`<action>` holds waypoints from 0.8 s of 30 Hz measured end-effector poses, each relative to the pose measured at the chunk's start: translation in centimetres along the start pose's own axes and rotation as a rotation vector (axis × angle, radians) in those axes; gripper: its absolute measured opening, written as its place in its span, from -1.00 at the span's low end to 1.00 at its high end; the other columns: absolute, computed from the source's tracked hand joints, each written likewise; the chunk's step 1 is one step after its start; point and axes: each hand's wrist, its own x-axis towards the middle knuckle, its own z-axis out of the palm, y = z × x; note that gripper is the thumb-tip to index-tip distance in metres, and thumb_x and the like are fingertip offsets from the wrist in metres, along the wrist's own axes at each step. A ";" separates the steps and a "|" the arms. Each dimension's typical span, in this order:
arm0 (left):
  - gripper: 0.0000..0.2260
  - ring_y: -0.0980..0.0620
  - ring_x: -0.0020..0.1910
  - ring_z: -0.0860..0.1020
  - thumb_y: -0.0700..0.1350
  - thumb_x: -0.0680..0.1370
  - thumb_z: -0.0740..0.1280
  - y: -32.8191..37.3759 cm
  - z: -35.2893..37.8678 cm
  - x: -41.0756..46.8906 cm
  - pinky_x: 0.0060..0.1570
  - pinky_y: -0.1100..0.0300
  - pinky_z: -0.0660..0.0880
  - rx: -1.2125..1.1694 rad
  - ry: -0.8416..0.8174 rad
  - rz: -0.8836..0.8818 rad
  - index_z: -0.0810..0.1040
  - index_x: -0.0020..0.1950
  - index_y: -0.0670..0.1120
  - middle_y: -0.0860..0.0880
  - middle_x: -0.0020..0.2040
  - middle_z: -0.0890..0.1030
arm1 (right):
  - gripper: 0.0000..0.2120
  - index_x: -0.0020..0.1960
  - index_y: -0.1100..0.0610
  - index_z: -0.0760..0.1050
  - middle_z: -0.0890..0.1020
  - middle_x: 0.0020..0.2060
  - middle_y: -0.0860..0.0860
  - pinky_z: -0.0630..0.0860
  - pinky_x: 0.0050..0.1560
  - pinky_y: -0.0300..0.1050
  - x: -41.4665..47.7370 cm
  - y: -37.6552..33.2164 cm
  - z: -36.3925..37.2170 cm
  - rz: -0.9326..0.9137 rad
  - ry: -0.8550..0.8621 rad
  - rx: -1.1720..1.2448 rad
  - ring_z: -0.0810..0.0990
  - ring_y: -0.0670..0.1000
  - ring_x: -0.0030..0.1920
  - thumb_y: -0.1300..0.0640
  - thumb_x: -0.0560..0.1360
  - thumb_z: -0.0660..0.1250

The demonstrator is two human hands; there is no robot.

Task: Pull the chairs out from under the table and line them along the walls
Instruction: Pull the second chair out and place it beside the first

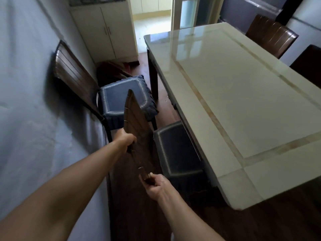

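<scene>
We have both hands on the wooden backrest (134, 119) of the chair: left hand (126, 139) wrapped around its top edge farther along, right hand (155, 184) clamped on the nearer corner. Grip is closed on the backrest both sides. The chair's blue cushioned seat (177, 150) sits partly under the desk (234, 101) edge. Likely stiff, fairly heavy wood; the cushion is soft, so hold the rigid back. Another chair (81, 84) stands left of the desk, against the wall (26, 84).
</scene>
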 end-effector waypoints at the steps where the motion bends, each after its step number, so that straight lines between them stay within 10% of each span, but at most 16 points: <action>1: -0.71 -0.24 -0.05 0.61 -0.40 0.32 0.34 -1.0 -1.8 -0.2 -0.08 -0.10 0.61 -0.016 0.005 -0.005 0.51 -0.04 -0.14 -0.26 0.02 0.61 | -0.82 -0.19 0.34 0.40 0.47 -0.10 0.24 0.39 0.31 0.19 0.1 1.9 0.2 0.018 0.004 -0.008 0.52 0.15 0.19 0.36 0.58 0.15; 8: -0.73 -0.10 -0.29 0.53 -0.43 0.37 0.31 -5.5 -11.2 -1.8 -0.36 0.14 0.53 -0.040 0.028 -0.062 0.46 -0.01 -0.15 -0.17 -0.19 0.54 | -0.73 -0.28 0.35 0.38 0.47 -0.37 0.25 0.30 0.37 0.22 1.7 11.6 1.7 0.120 -0.021 -0.078 0.40 0.22 -0.33 0.35 0.59 0.14; 14: -0.67 -0.28 0.01 0.60 -0.40 0.35 0.34 -9.3 -17.6 -1.6 -0.01 -0.13 0.60 -0.014 0.126 -0.092 0.51 0.09 -0.19 -0.25 0.01 0.60 | -0.78 -0.23 0.41 0.42 0.49 -0.28 0.30 0.46 0.15 0.19 3.9 17.8 2.6 0.245 -0.029 -0.141 0.46 0.28 -0.30 0.34 0.57 0.19; 20: -0.66 -0.05 -0.30 0.48 -0.46 0.36 0.36 -11.3 -21.4 -1.5 -0.41 0.23 0.38 -0.011 0.221 -0.106 0.46 0.04 -0.15 -0.10 -0.26 0.50 | -0.86 -0.09 0.44 0.45 0.52 -0.14 0.25 0.55 0.02 0.10 6.0 22.7 3.5 0.276 -0.039 -0.119 0.62 0.24 -0.23 0.35 0.56 0.21; 24: -0.65 -0.17 -0.12 0.57 -0.43 0.30 0.40 -12.3 -22.9 -0.7 -0.17 0.10 0.55 0.042 0.306 -0.117 0.53 0.03 -0.18 -0.18 -0.16 0.59 | -0.92 0.00 0.37 0.49 0.53 -0.18 0.23 0.53 0.19 0.08 7.1 24.5 4.0 0.260 0.010 -0.145 0.52 0.16 -0.27 0.37 0.53 0.26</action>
